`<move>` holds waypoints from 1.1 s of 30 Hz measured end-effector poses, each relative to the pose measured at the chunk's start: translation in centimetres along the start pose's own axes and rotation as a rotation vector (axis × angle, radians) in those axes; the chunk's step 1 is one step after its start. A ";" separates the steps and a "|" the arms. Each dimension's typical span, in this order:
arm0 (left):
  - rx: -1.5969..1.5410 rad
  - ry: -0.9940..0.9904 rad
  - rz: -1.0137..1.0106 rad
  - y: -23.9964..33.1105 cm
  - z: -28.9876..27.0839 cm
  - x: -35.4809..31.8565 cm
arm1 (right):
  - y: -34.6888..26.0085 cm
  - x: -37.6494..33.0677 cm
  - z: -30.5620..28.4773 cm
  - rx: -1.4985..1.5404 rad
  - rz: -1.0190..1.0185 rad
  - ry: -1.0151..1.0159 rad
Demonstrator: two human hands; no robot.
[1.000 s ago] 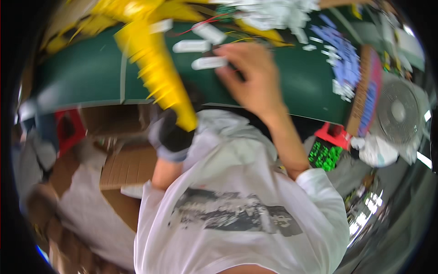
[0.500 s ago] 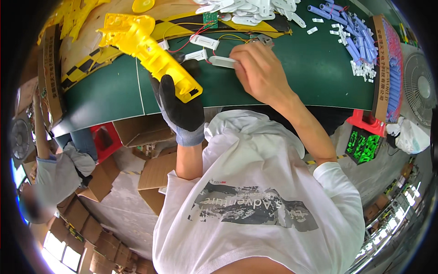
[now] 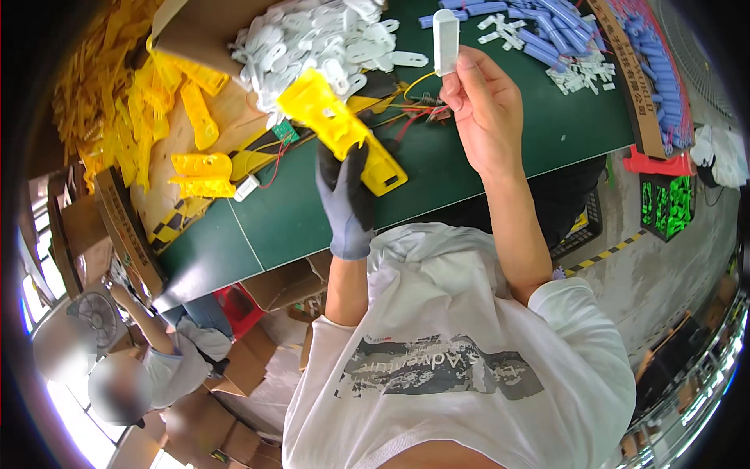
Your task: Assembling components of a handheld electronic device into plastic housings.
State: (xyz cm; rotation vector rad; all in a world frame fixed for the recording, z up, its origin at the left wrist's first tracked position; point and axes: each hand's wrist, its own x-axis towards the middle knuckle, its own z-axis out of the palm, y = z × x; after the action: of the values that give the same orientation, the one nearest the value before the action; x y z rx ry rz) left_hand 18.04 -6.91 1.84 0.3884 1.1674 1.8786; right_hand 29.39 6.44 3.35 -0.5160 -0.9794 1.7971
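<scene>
My left hand (image 3: 346,197), in a dark grey glove, grips a long yellow plastic housing (image 3: 337,134) and holds it tilted above the green table (image 3: 297,211). My bare right hand (image 3: 484,105) is raised to the right of it and pinches a small white rectangular plastic piece (image 3: 445,39) upright between the fingers. Red and yellow wires with a small green circuit board (image 3: 283,131) lie on the table under the housing.
A heap of white plastic parts (image 3: 320,43) lies at the table's far side, blue parts (image 3: 547,31) to the right, and yellow housings (image 3: 133,102) on cardboard to the left. Another person (image 3: 156,359) sits at lower left near a fan (image 3: 74,320). Cardboard boxes stand below the table.
My right hand has lifted off the table with a white piece pinched in it. The left hand has swung the yellow housing toward the middle.
</scene>
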 end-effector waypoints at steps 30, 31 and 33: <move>0.040 -0.015 0.325 4.2 -1.2 1.6 | 0.5 -1.4 -1.8 -0.324 0.242 0.002; 0.312 0.063 0.385 3.1 -2.8 1.8 | 0.5 -1.3 -1.9 -0.314 0.222 -0.026; 0.226 -0.077 0.160 2.5 -1.4 1.2 | 0.0 -1.1 -2.0 -0.253 0.220 -0.035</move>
State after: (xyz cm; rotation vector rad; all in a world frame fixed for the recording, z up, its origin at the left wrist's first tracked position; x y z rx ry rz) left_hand 15.23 -7.19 3.02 0.6909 1.3335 1.8537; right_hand 31.34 6.23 2.11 -0.7764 -1.2222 1.8906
